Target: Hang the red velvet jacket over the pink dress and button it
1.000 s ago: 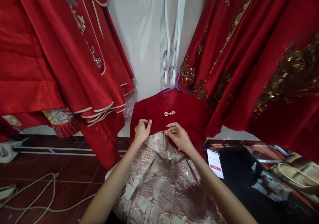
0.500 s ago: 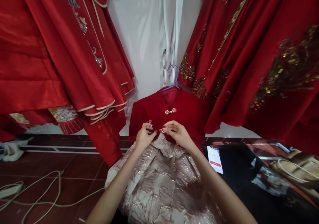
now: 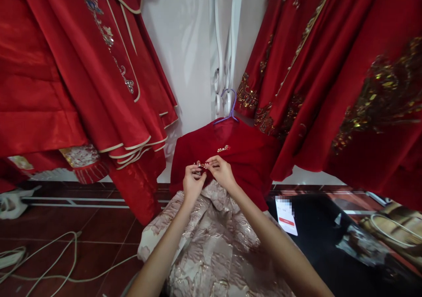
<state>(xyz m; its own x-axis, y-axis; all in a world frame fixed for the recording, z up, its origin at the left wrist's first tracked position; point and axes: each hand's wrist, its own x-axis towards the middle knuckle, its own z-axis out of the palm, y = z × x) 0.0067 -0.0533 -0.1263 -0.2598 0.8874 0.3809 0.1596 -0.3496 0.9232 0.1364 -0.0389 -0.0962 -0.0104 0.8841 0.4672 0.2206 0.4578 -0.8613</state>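
The left hand (image 3: 193, 185) and right hand (image 3: 222, 174) meet on the front of the jacket (image 3: 250, 156), which hangs from a purple hanger (image 3: 228, 112) at far centre. Both have their fingertips pinched closed on the lower clasp (image 3: 200, 164), near and left of the upper clasp (image 3: 223, 148). A brocade skirt (image 3: 214, 240) lies nearer, with a tag (image 3: 286, 215) to its right.

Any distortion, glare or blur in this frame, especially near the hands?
Head view: strong wide-angle bowing, the hanging red satin robes lean outward at both edges, with soft sheen but no blown glare. Head view: the left hand and right hand pinching the small pearl clasp on the dark red velvet jacket look sharp; the white paper tag carries a pixelated patch.
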